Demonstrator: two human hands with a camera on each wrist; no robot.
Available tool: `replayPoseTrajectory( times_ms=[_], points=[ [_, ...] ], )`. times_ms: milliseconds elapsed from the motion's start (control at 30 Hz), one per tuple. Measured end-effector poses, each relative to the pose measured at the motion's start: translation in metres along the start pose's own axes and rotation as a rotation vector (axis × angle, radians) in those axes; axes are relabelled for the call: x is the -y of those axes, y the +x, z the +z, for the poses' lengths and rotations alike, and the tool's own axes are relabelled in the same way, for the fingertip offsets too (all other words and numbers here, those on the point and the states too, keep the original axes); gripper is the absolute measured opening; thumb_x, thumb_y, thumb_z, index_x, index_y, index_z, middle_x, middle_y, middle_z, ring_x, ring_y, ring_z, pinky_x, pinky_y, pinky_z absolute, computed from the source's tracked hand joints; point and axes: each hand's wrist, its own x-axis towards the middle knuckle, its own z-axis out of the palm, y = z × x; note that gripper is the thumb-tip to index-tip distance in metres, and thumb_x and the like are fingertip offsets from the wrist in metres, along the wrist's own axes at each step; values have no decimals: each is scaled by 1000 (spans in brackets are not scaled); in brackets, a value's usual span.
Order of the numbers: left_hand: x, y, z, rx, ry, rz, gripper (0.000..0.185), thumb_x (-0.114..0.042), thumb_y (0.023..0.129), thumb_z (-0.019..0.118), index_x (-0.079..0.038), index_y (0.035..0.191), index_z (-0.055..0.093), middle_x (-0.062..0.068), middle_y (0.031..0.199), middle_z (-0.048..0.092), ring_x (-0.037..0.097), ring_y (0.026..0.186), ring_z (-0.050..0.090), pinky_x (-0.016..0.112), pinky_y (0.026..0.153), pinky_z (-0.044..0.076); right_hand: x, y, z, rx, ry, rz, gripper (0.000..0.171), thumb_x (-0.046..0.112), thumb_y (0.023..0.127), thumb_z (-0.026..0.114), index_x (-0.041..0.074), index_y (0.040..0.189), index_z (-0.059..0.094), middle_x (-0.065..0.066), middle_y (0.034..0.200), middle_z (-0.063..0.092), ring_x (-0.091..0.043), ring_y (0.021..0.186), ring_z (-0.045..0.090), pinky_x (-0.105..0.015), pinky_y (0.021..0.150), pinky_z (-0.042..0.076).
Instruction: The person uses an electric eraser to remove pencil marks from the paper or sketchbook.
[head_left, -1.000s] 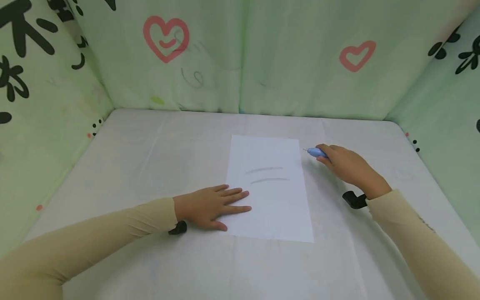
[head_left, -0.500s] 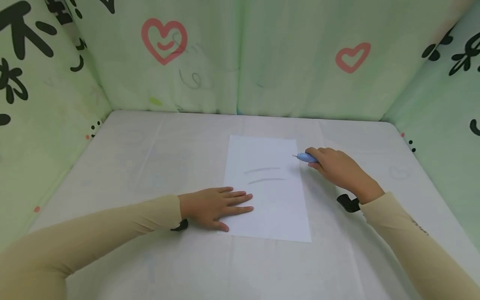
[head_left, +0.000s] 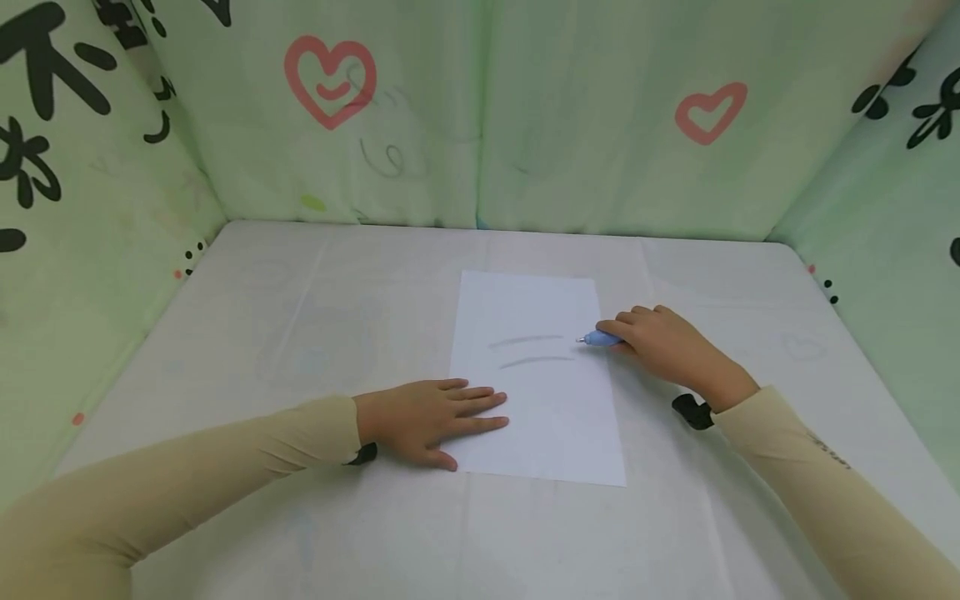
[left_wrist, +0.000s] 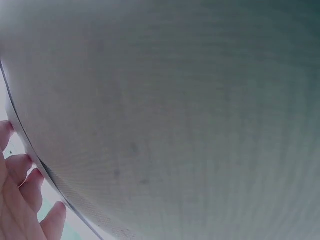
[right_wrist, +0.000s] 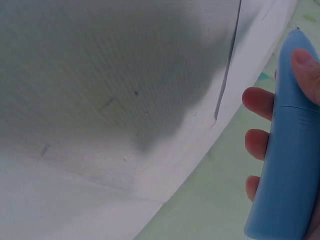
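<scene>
A blue pen [head_left: 600,338] is gripped in the right hand [head_left: 660,346], with the fingers [right_wrist: 260,102] curled round its barrel and the thumb pressed on top. The tip of the pen points away from the grip toward the left and is held over the right part of a white sheet of paper [head_left: 536,417], just beside the end of the upper of two faint grey strokes [head_left: 528,340] drawn across the sheet. The second stroke lies just below the first, a little nearer the person than the tip.

The left hand [head_left: 427,412] is laid flat, fingers straight and slightly spread, with nothing held; its fingertips [head_left: 491,408] are pressed on the lower left part of the paper, while the palm rests on the white table cover [head_left: 300,333] beside the sheet. The two hands are well apart, with the paper between them.

Cream sleeves [head_left: 225,467] are worn on both arms. The table is enclosed on three sides by a green cloth [head_left: 570,125] printed with red hearts [head_left: 330,75] and black marks. No containers are seen.
</scene>
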Motion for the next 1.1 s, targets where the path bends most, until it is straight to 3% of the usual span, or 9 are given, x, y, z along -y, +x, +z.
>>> replayPoseTrajectory(
  times_ms=[333, 733, 1100],
  points=[
    [2, -5, 1, -6, 9, 3, 71, -54, 95, 39, -15, 151, 21, 11, 157, 20, 23, 146, 20, 41, 117, 24, 1, 1, 3, -9, 8, -28, 25, 9, 82, 70, 4, 106, 65, -8, 91, 69, -26, 82, 64, -43, 72, 51],
    [2, -7, 3, -11, -6, -1, 71, -54, 95, 38, -15, 151, 19, 11, 158, 18, 24, 146, 19, 41, 116, 24, -1, -2, 4, -64, -82, -144, 20, 12, 78, 74, 9, 94, 63, -2, 73, 62, -19, 66, 58, -35, 62, 45],
    [2, -8, 2, -11, -19, -6, 71, -54, 95, 39, -16, 151, 20, 10, 158, 19, 23, 146, 19, 42, 117, 24, -2, -4, 5, -89, -103, -175, 23, 12, 77, 74, 10, 98, 65, -3, 78, 65, -22, 68, 59, -37, 64, 45]
  ],
)
